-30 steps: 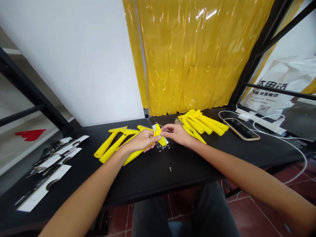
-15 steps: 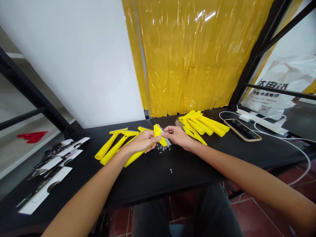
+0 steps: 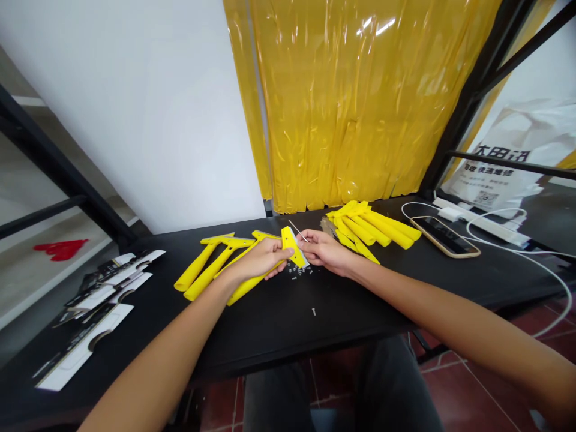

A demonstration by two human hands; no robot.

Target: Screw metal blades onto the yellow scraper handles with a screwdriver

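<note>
My left hand (image 3: pixel 265 257) is closed around a yellow scraper (image 3: pixel 290 246), its head turned up with small holes in its face. A grey metal blade (image 3: pixel 302 255) shows along the scraper head's right edge. Thumb and fingers of my right hand (image 3: pixel 321 249) pinch a thin metal rod (image 3: pixel 297 229), which points up and left beside the head; its kind is hard to make out. Below the hands, several small screws and nuts (image 3: pixel 299 271) lie scattered on the black table (image 3: pixel 270 330). One screw (image 3: pixel 314 312) lies apart, nearer the front edge.
Several yellow scrapers (image 3: pixel 207 264) lie left of my hands, and a pile of yellow handles (image 3: pixel 373 225) lies to the right. Printed cards (image 3: pixel 103 306) are stacked far left. A phone (image 3: pixel 445 236), white cables and a power strip (image 3: pixel 486 223) occupy the right side.
My right hand has drawn slightly back from the scraper head, and the rod now shows more plainly, angled up and left. My left hand keeps its hold on the scraper.
</note>
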